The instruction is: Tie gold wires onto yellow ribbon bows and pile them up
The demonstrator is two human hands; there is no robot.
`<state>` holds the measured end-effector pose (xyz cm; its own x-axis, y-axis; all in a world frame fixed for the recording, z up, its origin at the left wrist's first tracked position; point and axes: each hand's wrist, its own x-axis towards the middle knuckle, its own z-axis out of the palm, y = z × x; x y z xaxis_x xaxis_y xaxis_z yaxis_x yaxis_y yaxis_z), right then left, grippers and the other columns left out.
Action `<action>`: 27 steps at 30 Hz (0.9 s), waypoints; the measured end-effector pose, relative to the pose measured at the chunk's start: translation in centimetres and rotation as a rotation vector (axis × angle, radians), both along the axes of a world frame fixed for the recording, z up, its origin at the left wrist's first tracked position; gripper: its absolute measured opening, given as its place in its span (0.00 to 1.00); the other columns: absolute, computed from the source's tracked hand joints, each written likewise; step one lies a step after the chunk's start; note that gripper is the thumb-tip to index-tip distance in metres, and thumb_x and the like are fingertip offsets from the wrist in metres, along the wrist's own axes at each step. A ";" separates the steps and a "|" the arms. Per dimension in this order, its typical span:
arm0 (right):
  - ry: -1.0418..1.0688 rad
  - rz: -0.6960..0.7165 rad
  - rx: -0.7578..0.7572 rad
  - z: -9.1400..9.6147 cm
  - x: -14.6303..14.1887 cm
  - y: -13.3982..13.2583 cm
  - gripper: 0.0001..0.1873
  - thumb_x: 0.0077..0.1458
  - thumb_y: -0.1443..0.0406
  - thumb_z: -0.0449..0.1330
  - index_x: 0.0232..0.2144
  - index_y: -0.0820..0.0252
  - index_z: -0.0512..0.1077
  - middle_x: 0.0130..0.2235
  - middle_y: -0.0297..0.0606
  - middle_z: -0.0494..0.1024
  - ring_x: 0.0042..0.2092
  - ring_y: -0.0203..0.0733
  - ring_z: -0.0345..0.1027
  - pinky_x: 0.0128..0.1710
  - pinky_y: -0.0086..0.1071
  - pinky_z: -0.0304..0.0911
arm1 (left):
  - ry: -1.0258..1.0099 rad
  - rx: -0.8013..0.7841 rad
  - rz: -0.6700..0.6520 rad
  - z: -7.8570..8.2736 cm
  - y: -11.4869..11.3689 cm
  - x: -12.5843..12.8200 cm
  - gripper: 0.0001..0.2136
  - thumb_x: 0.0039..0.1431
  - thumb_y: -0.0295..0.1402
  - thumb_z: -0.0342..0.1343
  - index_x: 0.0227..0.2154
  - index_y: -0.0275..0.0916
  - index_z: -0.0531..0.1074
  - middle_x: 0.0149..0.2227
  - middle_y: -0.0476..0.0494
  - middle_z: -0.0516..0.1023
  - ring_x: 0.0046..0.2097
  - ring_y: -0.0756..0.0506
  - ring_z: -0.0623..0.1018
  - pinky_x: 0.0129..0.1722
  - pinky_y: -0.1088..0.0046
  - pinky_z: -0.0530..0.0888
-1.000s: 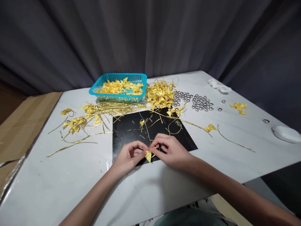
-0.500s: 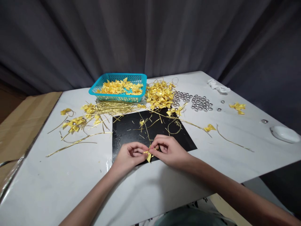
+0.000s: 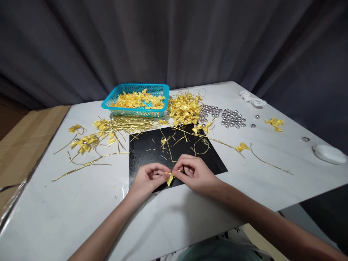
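Yellow ribbon petal (image 3: 169, 180), pinched between both hands at the near edge of the black mat (image 3: 141, 152), seemed partway worked.

The left hand (image 3: 146, 181) gripped its upper end between thumb and forefinger; the right hand (image 3: 197, 173) pinched close beside it, apparently on thin gold cord, though the fingertips hid whether anything was fastened. No silver bead showed on this piece. Beyond the mat, a heap of yellow ribbon flowers (image 3: 185, 108) trailing cord looked like the finished share, while many ribbon pieces in the turquoise basket (image 3: 136, 113), the bundled gold cords (image 3: 133, 124) and scattered silver beads (image 3: 233, 119) appeared unused.
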<state>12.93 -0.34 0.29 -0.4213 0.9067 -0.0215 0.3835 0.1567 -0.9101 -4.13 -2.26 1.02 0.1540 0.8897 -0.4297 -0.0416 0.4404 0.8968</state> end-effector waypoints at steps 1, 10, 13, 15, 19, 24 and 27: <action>0.005 -0.003 -0.004 0.1 0.0 0.0 0.05 0.47 0.67 0.58 0.24 0.65 0.72 0.31 0.35 0.67 0.20 0.22 0.49 0.18 0.22 0.46 | 0.006 0.008 0.009 0.0 0.0 0.0 0.06 0.38 0.28 0.64 0.23 0.32 0.74 0.18 0.52 0.74 0.21 0.57 0.69 0.23 0.84 0.65; 0.096 -0.016 -0.118 -0.5 0.0 -0.2 0.05 0.48 0.67 0.57 0.25 0.64 0.70 0.34 0.41 0.74 0.35 0.34 0.67 0.23 0.19 0.60 | 0.022 0.037 -0.015 -0.1 0.1 0.0 0.07 0.42 0.30 0.63 0.23 0.34 0.71 0.20 0.52 0.73 0.23 0.56 0.70 0.26 0.82 0.66; 0.114 -0.044 -0.132 -0.5 -0.1 -0.1 0.05 0.47 0.67 0.57 0.25 0.64 0.70 0.33 0.41 0.73 0.34 0.34 0.66 0.25 0.21 0.62 | 0.063 0.080 -0.066 -0.3 0.1 -0.3 0.07 0.46 0.31 0.62 0.26 0.34 0.71 0.24 0.50 0.73 0.27 0.54 0.70 0.29 0.80 0.67; 0.125 -0.062 -0.146 -0.5 -0.2 0.0 0.05 0.47 0.66 0.57 0.25 0.65 0.70 0.32 0.41 0.72 0.33 0.34 0.66 0.25 0.22 0.63 | 0.082 0.117 -0.120 -0.5 0.1 -0.4 0.08 0.47 0.32 0.61 0.30 0.34 0.71 0.27 0.49 0.73 0.30 0.52 0.71 0.32 0.78 0.68; 0.138 -0.069 -0.168 -0.6 -0.3 0.0 0.06 0.46 0.66 0.57 0.25 0.66 0.70 0.31 0.42 0.73 0.32 0.34 0.66 0.25 0.22 0.63 | 0.091 0.180 -0.198 -0.8 0.2 -0.6 0.11 0.47 0.32 0.60 0.35 0.36 0.71 0.30 0.48 0.73 0.33 0.50 0.72 0.33 0.76 0.69; 0.132 -0.050 -0.171 -0.5 -0.2 0.0 0.04 0.44 0.68 0.58 0.22 0.66 0.71 0.31 0.41 0.74 0.31 0.33 0.66 0.24 0.21 0.62 | 0.115 0.125 -0.179 -0.5 0.4 -0.5 0.07 0.46 0.32 0.61 0.27 0.34 0.74 0.25 0.48 0.73 0.28 0.52 0.71 0.28 0.78 0.67; 0.134 -0.064 -0.153 -0.6 -0.3 0.0 0.05 0.45 0.68 0.59 0.22 0.65 0.71 0.33 0.41 0.74 0.31 0.33 0.67 0.25 0.22 0.64 | 0.092 0.066 -0.131 -0.5 0.3 -0.4 0.07 0.44 0.31 0.62 0.26 0.34 0.74 0.24 0.48 0.74 0.26 0.52 0.71 0.27 0.79 0.67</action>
